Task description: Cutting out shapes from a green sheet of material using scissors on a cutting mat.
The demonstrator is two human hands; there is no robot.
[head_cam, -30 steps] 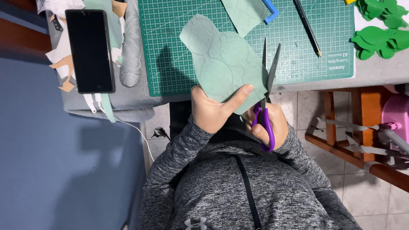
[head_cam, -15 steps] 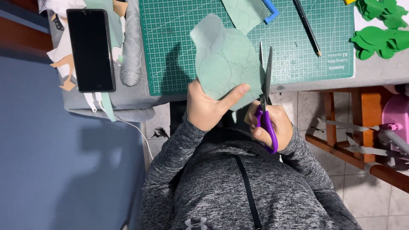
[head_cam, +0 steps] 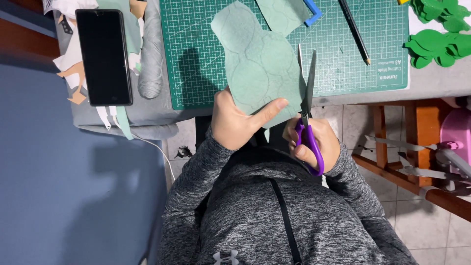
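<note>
— Head view: what is the left hand [head_cam: 235, 125] doing?

— It is pinched on the lower edge of the felt [head_cam: 257, 64], thumb stretched across its face, fingers hidden behind.

— And the right hand [head_cam: 314, 145]?

— Curled through the purple loops of the scissors [head_cam: 306, 105]. The blades stand a little apart in a narrow V, at the felt's right edge.

— Which way do things point?

— The scissors' long axis runs away from the body, tips toward the mat [head_cam: 294, 49]. The felt is held up over the mat's near edge, long axis leaning up-left. A pencil [head_cam: 354, 32] lies on the mat; a phone [head_cam: 104, 56] lies off to the left.
</note>
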